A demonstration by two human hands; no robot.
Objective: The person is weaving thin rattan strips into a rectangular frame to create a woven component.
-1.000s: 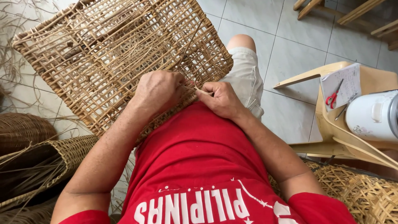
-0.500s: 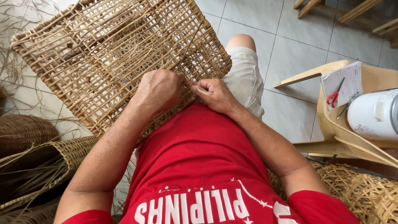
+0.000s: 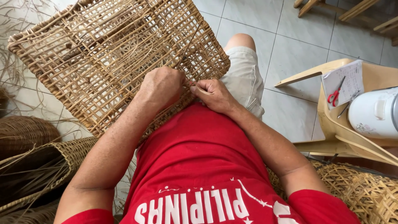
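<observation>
The left hand point(image 3: 162, 85) is curled into a loose fist, knuckles up, pressing on the near edge of a large woven rattan panel point(image 3: 103, 54); its fingers are tucked under and out of view, so how they grip the weave cannot be told. The right hand point(image 3: 213, 94) sits just beside it, almost touching, fingers bent and pinched together on a thin rattan strip point(image 3: 204, 90) that crosses its forefinger. A long strand point(image 3: 187, 47) rises from between the two hands and slants up across the panel.

The panel is a flat, open lattice of pale tan cane, roughly rectangular, with a thicker wrapped rim and square gaps through which the floor shows. It lies tilted across the person's lap and left knee, its near corner against the red shirt point(image 3: 199, 161), its far part reaching out over the grey tiled floor point(image 3: 290, 37). Loose strands trail off its left edge.

The right leg in light shorts point(image 3: 244, 76) juts out beside the panel. To the left stand other woven baskets point(image 3: 37, 161) with bundled fibres inside; another woven piece point(image 3: 365, 191) lies at lower right. On the right, a pale plastic chair point(image 3: 331, 124) carries a sheet of paper point(image 3: 350, 76), red-handled scissors point(image 3: 335, 94) and a white appliance point(image 3: 375, 112).
</observation>
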